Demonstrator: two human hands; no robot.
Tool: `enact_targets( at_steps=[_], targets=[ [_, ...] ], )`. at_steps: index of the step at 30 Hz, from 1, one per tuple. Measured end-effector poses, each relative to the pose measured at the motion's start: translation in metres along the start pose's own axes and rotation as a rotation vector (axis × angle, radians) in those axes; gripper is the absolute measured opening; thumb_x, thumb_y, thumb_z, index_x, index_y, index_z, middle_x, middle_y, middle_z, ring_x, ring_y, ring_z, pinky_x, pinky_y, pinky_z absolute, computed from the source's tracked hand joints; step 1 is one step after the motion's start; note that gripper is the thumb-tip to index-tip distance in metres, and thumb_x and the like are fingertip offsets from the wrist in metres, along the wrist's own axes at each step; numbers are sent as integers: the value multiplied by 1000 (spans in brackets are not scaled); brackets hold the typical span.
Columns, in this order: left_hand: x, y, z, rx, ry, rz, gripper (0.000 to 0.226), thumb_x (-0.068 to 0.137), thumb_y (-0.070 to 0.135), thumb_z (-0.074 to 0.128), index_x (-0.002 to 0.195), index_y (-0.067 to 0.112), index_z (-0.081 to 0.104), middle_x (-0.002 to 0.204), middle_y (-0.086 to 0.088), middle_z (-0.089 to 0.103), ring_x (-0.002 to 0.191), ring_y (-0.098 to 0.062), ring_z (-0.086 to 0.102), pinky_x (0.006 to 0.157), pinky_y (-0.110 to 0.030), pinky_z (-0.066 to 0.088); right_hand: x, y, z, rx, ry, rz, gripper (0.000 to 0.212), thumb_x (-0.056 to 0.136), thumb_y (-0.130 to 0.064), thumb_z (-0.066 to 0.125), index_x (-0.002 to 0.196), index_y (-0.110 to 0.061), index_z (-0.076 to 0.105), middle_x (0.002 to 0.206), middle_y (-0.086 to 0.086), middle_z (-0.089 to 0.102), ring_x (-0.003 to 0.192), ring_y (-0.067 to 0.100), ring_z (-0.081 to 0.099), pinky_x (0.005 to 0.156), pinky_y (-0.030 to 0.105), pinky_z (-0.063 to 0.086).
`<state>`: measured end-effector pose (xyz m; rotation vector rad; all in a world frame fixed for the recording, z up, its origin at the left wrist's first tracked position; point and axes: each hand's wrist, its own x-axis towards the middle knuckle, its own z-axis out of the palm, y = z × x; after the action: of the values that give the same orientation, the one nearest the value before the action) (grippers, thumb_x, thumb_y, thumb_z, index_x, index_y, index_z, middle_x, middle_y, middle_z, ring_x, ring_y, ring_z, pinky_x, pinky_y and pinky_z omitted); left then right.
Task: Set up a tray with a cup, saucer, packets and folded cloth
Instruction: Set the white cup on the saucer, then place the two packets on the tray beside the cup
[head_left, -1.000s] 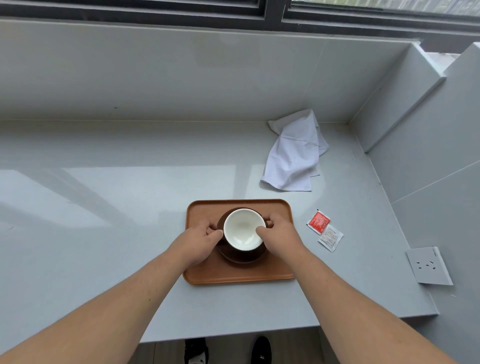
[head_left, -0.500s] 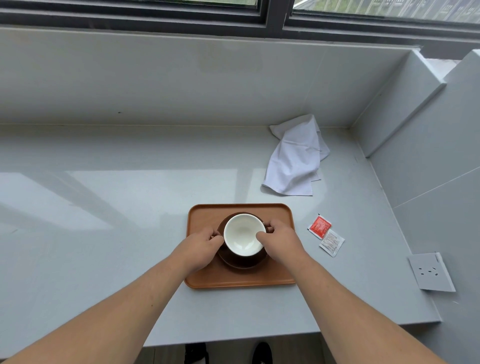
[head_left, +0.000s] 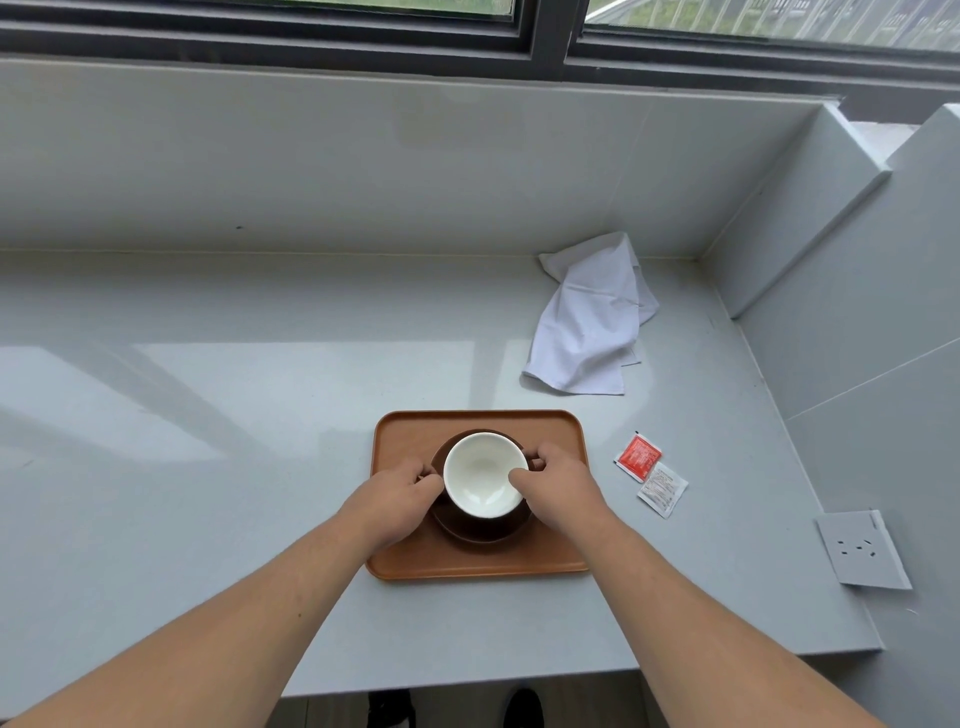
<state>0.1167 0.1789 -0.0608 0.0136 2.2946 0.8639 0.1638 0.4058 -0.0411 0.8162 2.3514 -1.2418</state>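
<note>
Both hands (head_left: 483, 488) still gripping cup (head_left: 484, 475), nothing shifted

I can't see the cup's (head_left: 484, 475) handle or outer wall; my fingers (head_left: 535, 461) cover both sides. The saucer's (head_left: 480, 530) rim vanishes beneath my left hand (head_left: 397, 496). Print on the packets (head_left: 650, 474), right of my fingertips, is too small to read.
</note>
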Motion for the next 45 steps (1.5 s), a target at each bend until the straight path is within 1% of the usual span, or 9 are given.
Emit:
enact_targets(
  at_steps=[8,11,15,18,23,31,35,42,45],
  targets=[
    [3,2,-3,58,-3,-5,29,82,55,39,90,36,59,86,8,70,81,-15,68,73,-38,54,1,-1,-1,13,-19,5,31,79,-29,61,110,-30,61,110,-3,67,90,13,64,60,26,45],
    [2,6,-8,236,131,6,35,81,60,36,83,32,57,74,7,68,73,-12,62,57,-32,45,1,-2,-3,-9,-28,-1,38,78,-34,59,116,-31,58,109,-4,66,89,13,64,61,27,46],
    [4,26,-19,310,271,31,36,85,59,41,76,27,56,66,7,65,65,-11,60,51,-29,40,-1,-3,-13,-41,22,-7,44,81,-40,59,124,-29,55,113,-4,59,91,17,63,64,27,45],
    [10,47,-25,319,267,111,25,86,54,46,81,32,57,74,14,66,70,-6,60,55,-28,44,-3,-7,-25,-37,90,-10,45,82,-39,57,125,-28,58,109,-8,58,94,18,63,77,33,54],
    [24,94,-21,377,166,315,22,85,52,50,95,37,63,90,18,67,83,-6,62,69,-31,54,-9,-13,-52,-64,194,-18,38,83,-38,56,119,-30,63,112,-7,59,89,18,67,77,34,58],
    [37,161,29,509,-20,539,25,82,50,51,98,39,66,94,18,68,88,-9,62,73,-30,53,-25,34,-94,-106,334,83,24,88,-25,57,110,-27,67,105,-9,66,95,15,62,88,34,53],
    [44,185,68,581,-82,571,29,87,45,55,111,37,68,109,14,70,100,-12,63,83,-31,53,-16,64,-112,-137,337,127,32,85,-23,58,115,-27,67,111,-4,66,97,20,63,73,29,48],
    [72,211,137,585,-79,508,57,86,50,65,139,28,56,128,5,66,113,-18,65,88,-34,53,33,102,-126,-203,287,95,44,86,-28,61,130,-25,61,124,4,63,110,26,60,86,37,54],
    [83,217,159,596,-37,450,58,85,50,66,134,20,55,125,-2,65,110,-24,66,84,-37,54,53,113,-128,-202,246,85,52,86,-28,61,138,-23,57,131,5,60,118,28,58,91,38,52]
  ],
)
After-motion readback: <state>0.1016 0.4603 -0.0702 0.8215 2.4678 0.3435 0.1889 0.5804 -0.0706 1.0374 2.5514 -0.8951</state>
